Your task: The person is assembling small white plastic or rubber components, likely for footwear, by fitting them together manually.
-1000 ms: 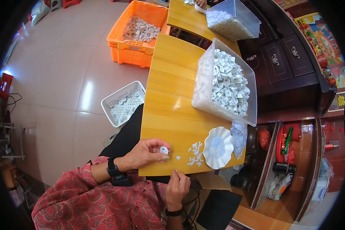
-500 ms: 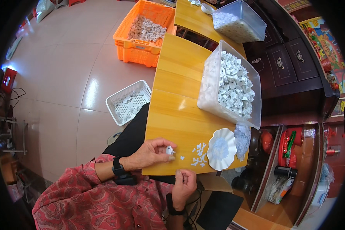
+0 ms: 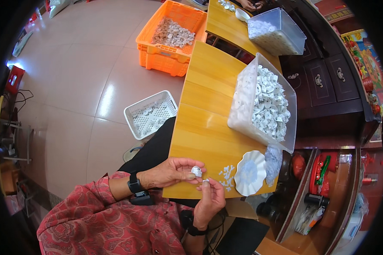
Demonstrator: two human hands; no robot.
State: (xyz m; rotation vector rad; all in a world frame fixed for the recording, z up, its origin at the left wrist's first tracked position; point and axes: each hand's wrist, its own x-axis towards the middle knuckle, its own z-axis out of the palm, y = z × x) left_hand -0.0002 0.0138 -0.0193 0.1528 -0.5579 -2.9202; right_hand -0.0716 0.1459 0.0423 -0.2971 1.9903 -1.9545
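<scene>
Over the table's near edge, my left hand [image 3: 171, 171] pinches a small round white plastic part [image 3: 196, 171] between thumb and fingers. Close beside it my right hand [image 3: 210, 199] is closed, a tiny white plastic piece [image 3: 206, 180] showing at the tips of its thumb and finger. Whether the two parts touch, I cannot tell. A loose group of small white plastic pieces [image 3: 227, 177] lies on the yellow wooden table [image 3: 200, 93] to the right of my hands. Beyond them stands a white scalloped dish [image 3: 259, 180] with tiny pale pieces in it.
A clear bin [image 3: 244, 95] heaped with white parts stands on the table; a second bin [image 3: 294, 42] is farther back, near another person's hands [image 3: 249, 5]. An orange crate [image 3: 165, 58] and a white basket [image 3: 133, 123] hold more parts at left. A plastic bag [image 3: 273, 163] touches the dish.
My right hand has risen from the table edge to my left hand and now pinches a tiny white piece. The single piece near my left fingers has left its spot. The whole view has shifted slightly.
</scene>
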